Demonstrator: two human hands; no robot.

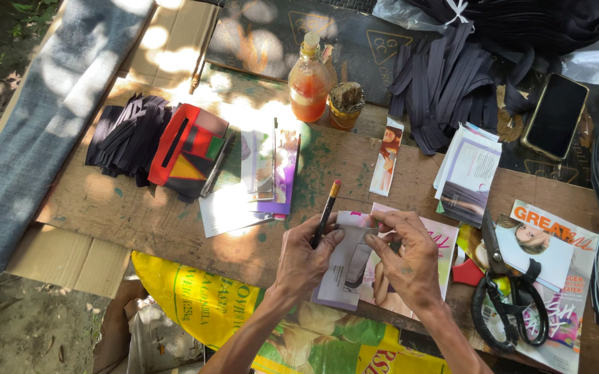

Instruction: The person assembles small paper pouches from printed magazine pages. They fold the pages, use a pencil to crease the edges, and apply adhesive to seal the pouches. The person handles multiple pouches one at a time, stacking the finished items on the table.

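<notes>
My left hand [304, 262] grips a black-handled brush [326, 211] with an orange tip, held nearly upright. The same hand pinches the left edge of a folded strip of magazine paper [348, 266]. My right hand [406, 261] pinches the strip's top right part, thumb and fingers pressed on the fold. Both hands hover over a magazine page [445, 242] lying on the wooden board [140, 221].
An orange-liquid bottle [309, 83] and a small jar [346, 105] stand at the back. Black strips [445, 83] lie in heaps; a second heap [126, 138] is left. A red woven pouch [187, 149], cut pages [265, 173], black scissors [503, 298] and a phone [556, 115] surround the hands.
</notes>
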